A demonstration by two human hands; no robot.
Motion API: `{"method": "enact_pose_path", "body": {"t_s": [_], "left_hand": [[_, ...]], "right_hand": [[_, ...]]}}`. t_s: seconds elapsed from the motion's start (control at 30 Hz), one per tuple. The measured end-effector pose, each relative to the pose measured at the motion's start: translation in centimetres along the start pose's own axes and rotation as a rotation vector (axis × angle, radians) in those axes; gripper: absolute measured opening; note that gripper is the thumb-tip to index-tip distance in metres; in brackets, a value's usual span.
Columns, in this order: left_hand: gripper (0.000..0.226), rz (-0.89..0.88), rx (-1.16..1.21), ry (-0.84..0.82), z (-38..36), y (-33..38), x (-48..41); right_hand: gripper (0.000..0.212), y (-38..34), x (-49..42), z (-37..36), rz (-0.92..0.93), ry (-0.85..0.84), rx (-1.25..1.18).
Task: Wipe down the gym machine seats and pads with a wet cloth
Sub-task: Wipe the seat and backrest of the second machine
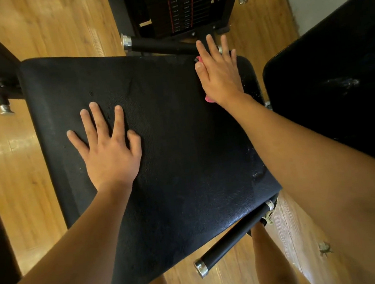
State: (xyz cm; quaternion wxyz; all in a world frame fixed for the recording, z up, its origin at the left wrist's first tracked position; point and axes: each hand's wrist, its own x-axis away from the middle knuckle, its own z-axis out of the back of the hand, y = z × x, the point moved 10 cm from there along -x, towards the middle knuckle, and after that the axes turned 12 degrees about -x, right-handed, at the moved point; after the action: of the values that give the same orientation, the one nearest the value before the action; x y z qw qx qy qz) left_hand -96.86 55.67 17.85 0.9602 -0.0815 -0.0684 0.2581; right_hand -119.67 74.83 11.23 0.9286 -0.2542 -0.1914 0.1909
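Both hands flat on seat [170, 143] — right hand [220, 73] covering cloth [209, 99].

My left grip [111, 150] lies flat on the seat [181, 177], left of middle; my right grip [220, 73] presses the cloth [209, 98] onto its far right corner. A second pad [336, 68] stands to the right, the weight stack [181, 6] behind.

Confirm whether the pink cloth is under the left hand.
No, the pink cloth peeks out under the right hand; the left hand lies flat on the bare black padded seat.
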Motion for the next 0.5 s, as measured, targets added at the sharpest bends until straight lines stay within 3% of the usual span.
{"method": "enact_pose_path", "body": {"t_s": [0.17,0.5], "left_hand": [[0.058,0.0,0.009,0.003,0.1,0.1,0.0],[0.058,-0.001,0.023,0.004,0.3,0.2,-0.1]], "right_hand": [[0.055,0.2,0.0,0.0,0.122,-0.1,0.043],[0.058,3.3,2.6,0.7,0.023,-0.045,-0.01]]}}
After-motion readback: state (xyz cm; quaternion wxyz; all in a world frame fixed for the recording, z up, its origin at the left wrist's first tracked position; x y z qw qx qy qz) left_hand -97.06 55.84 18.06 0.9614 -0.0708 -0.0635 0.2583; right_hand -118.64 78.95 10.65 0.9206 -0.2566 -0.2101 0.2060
